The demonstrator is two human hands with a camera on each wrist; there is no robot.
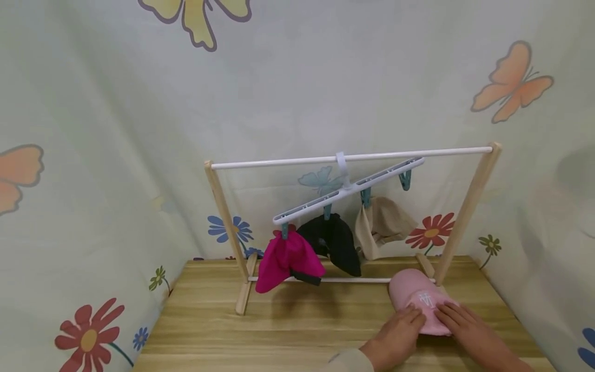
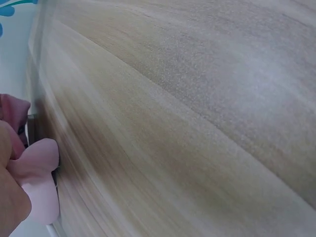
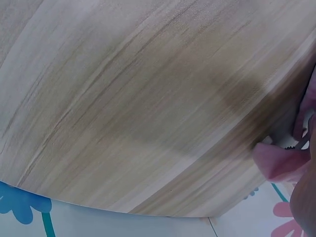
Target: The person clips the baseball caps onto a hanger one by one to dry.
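A pink baseball cap (image 1: 411, 287) with white lettering is at the right of the table, in front of the rack. My left hand (image 1: 395, 336) grips the near left part of its brim. On the brim's right side my right hand (image 1: 474, 330) holds on, fingers laid over the top; both thumbs are hidden. Pink fabric of the cap (image 2: 42, 173) shows beside the hand at the left edge of the left wrist view. In the right wrist view, part of the cap (image 3: 279, 160) appears at the right edge, next to the right hand (image 3: 303, 197).
A wooden rack with a white top rod (image 1: 418, 154) carries a slanted white hanger (image 1: 346, 192). From its clips hang a magenta cap (image 1: 288, 258), a black cap (image 1: 343, 245) and a beige cap (image 1: 388, 222). The rightmost clip (image 1: 405, 181) holds nothing. Patterned curtains surround the wooden table (image 1: 209, 330).
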